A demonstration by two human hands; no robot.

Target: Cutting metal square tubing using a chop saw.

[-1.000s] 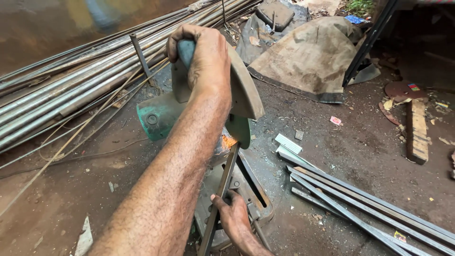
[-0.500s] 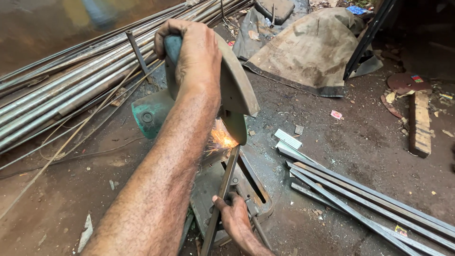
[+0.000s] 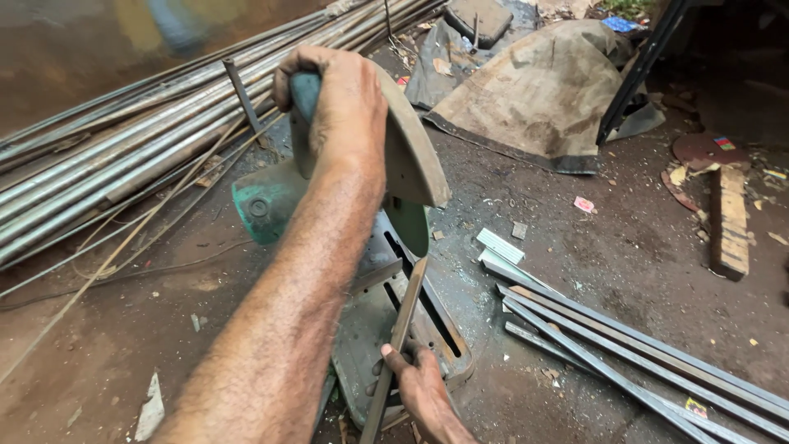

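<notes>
My left hand (image 3: 341,103) is closed around the green handle of a chop saw (image 3: 271,201), whose grey blade guard (image 3: 411,156) is tilted over the saw base (image 3: 386,329). A long flat metal strip (image 3: 403,329) lies across the base under the blade, running toward me. My right hand (image 3: 419,386) grips this strip near the bottom edge of the view, pressing it against the base. No sparks show at the blade.
A bundle of long steel rods (image 3: 107,164) lies on the dirt floor at left. Cut flat bars (image 3: 625,353) are piled at right, with a short offcut (image 3: 500,245) by the saw. A brown tarp (image 3: 534,90) and a wooden block (image 3: 729,222) lie beyond.
A glow and then sparks showed where the blade met the strip; now there are none, and the saw head sits slightly higher. My right hand has stayed on the strip.
</notes>
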